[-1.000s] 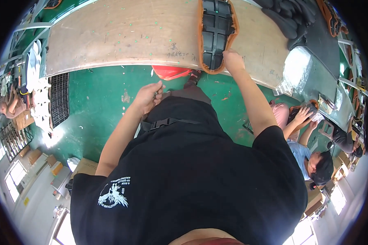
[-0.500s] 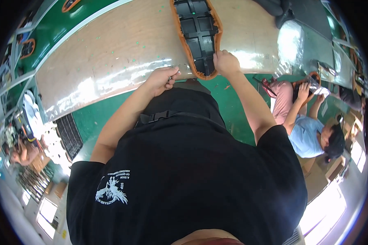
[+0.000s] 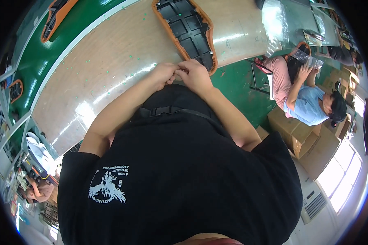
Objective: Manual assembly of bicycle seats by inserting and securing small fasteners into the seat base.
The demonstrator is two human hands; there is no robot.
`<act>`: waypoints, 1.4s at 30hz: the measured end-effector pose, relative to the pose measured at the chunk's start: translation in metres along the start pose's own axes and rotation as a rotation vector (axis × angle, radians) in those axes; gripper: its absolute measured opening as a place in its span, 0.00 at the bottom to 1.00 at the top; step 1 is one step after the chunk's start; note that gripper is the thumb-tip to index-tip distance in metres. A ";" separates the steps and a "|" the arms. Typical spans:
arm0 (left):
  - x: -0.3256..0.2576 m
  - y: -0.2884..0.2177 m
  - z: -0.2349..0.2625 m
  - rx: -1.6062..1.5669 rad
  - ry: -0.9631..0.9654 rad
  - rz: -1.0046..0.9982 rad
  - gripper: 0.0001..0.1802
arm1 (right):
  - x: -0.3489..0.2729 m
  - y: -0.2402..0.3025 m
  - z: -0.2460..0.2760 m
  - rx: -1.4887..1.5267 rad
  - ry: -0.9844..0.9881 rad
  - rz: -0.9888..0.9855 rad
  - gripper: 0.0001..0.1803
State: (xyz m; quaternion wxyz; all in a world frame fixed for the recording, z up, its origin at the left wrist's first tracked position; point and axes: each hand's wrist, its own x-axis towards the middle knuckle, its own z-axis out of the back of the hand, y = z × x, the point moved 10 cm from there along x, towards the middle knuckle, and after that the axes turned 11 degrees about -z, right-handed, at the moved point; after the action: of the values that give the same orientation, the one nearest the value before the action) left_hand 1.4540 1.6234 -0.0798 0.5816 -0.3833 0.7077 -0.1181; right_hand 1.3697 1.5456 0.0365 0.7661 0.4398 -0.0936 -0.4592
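Note:
In front of me on the table lies a long seat, its underside up. It has a black ribbed plastic base and an orange-brown cover folded over the rim. My left hand is closed at the table's near edge, left of the seat's near end. The fingertips of my right hand are pinched together and meet those of the left. Whatever lies between the fingers is too small or hidden to make out. The right hand overlaps the seat's lower left side; I cannot tell whether they touch.
Small green bits are scattered over the brown tabletop. A green conveyor-like strip with another orange-rimmed seat runs along the far left. Clear plastic wrap lies at the table's right. A seated person handles a wrapped piece, near cardboard boxes.
My right hand has let go of the seat's edge and come left to my left hand. The seat appears tilted and further left as the view shifted.

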 end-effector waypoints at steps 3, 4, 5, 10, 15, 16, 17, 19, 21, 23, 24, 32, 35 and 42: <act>0.015 0.000 -0.003 0.046 0.005 -0.007 0.16 | 0.003 -0.016 0.005 -0.019 -0.125 0.062 0.08; 0.016 -0.004 -0.007 0.056 0.042 -0.032 0.16 | 0.004 -0.018 0.007 -0.017 -0.118 0.058 0.08; 0.016 -0.003 -0.010 0.050 0.036 -0.026 0.16 | 0.005 -0.024 0.007 -0.086 -0.077 0.019 0.07; 0.007 -0.005 -0.022 -0.153 0.014 0.063 0.17 | 0.002 -0.025 0.011 -0.178 -0.048 0.183 0.06; -0.004 0.005 0.004 -0.187 0.020 0.023 0.18 | 0.027 -0.091 0.011 -0.256 -0.150 0.127 0.07; -0.010 0.007 0.006 -0.268 0.014 0.033 0.18 | 0.029 -0.094 0.007 -0.322 -0.149 0.163 0.08; -0.015 0.008 0.010 -0.265 0.014 0.034 0.18 | 0.032 -0.103 -0.002 -0.358 -0.080 0.148 0.08; -0.024 0.004 0.017 -0.349 0.008 0.025 0.16 | 0.034 -0.107 -0.017 -0.469 0.000 0.184 0.08; -0.023 0.021 0.031 -0.393 0.007 0.006 0.14 | 0.034 -0.101 -0.035 -0.696 0.160 0.260 0.06; -0.019 0.011 0.029 -0.404 0.002 -0.030 0.13 | 0.036 -0.104 -0.041 -0.809 0.163 0.343 0.10; -0.027 0.005 0.033 -0.372 -0.019 -0.055 0.13 | 0.034 -0.097 -0.045 -0.860 0.183 0.386 0.10; -0.029 0.006 0.044 -0.349 0.033 -0.157 0.13 | 0.039 -0.081 -0.046 -1.018 0.241 0.288 0.15; -0.032 0.009 0.053 -0.357 -0.023 -0.141 0.13 | 0.044 -0.087 -0.054 -1.002 0.315 0.187 0.15; -0.038 -0.002 0.066 -0.472 -0.071 -0.201 0.13 | 0.038 -0.073 -0.052 -0.893 0.427 -0.048 0.17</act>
State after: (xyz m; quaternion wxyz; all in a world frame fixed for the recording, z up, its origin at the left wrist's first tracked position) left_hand 1.5166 1.6661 -0.0702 0.4859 -0.5807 0.6532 0.0067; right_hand 1.3740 1.5326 -0.0601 0.8710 0.1548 0.2815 -0.3716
